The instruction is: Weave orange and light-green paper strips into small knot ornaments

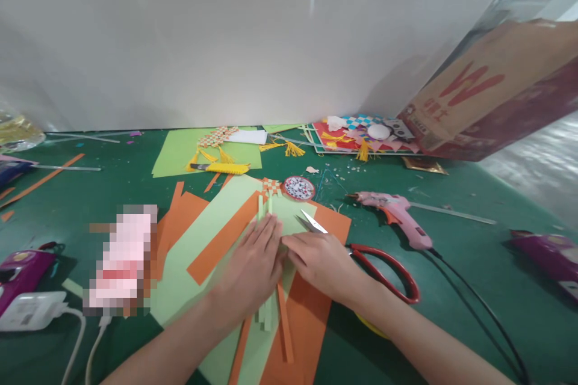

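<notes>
My left hand (257, 252) lies over narrow green paper strips (261, 207), fingers pressed together and pointing away from me. What it may grip underneath is hidden. My right hand (316, 258) touches it from the right, its fingers closed around something I cannot make out. An orange strip (284, 325) comes out below the hands. Beneath lie a light green sheet (180, 283) and an orange sheet (302, 337). A small orange and green woven piece (271, 185) sits just beyond the strips. Scissors with red handles (409, 277) lie partly under my right hand, their blades showing beyond it.
A pink glue gun (401, 213) with a black cord lies to the right. Behind are a yellow cutter (228, 168), a round beaded piece (298, 188) and yellow tassels (293, 148). A paper bag (492, 90) stands back right. A blurred pink object (129, 252) with a cable is left.
</notes>
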Action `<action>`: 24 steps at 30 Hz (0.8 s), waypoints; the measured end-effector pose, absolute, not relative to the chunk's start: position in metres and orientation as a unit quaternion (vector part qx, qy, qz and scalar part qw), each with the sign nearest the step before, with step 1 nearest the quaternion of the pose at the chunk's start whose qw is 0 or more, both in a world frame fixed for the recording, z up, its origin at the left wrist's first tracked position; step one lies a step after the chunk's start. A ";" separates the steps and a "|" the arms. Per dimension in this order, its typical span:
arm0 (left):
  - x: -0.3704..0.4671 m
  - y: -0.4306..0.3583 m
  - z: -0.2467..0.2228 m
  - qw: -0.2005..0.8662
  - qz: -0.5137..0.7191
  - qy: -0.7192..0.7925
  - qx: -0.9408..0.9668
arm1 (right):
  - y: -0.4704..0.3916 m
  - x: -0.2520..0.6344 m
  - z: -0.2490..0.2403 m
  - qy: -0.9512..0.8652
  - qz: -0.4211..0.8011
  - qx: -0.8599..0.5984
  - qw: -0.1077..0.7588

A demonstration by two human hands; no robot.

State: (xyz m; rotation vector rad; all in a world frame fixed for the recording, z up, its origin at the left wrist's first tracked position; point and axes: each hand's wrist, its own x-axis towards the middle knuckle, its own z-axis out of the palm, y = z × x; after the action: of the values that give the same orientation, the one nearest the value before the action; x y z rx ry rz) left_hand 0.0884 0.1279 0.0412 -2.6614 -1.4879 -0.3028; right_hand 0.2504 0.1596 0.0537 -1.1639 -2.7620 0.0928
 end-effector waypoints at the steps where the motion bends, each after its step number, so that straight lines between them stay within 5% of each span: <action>1: 0.088 0.128 0.042 0.027 -0.093 -0.484 -0.870 | 0.159 0.250 0.054 -0.918 0.033 -0.389 0.065; 6: 0.088 0.128 0.042 -0.003 -0.089 -0.511 -0.855 | 0.158 0.250 0.056 -0.912 0.047 -0.405 0.050; 20: 0.085 0.128 0.056 -0.139 -0.130 -0.538 -0.821 | 0.174 0.269 0.059 -0.796 0.025 -0.575 0.188; 24: 0.075 0.135 0.061 -0.056 -0.188 -0.595 -0.780 | 0.174 0.268 0.056 -0.815 0.030 -0.543 0.199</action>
State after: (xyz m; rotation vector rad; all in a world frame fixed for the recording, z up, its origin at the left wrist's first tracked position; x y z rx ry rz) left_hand 0.0753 0.1348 0.0609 -2.5407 -1.9375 -0.6118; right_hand 0.2679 0.1737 0.0563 -1.5188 -2.2808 0.0843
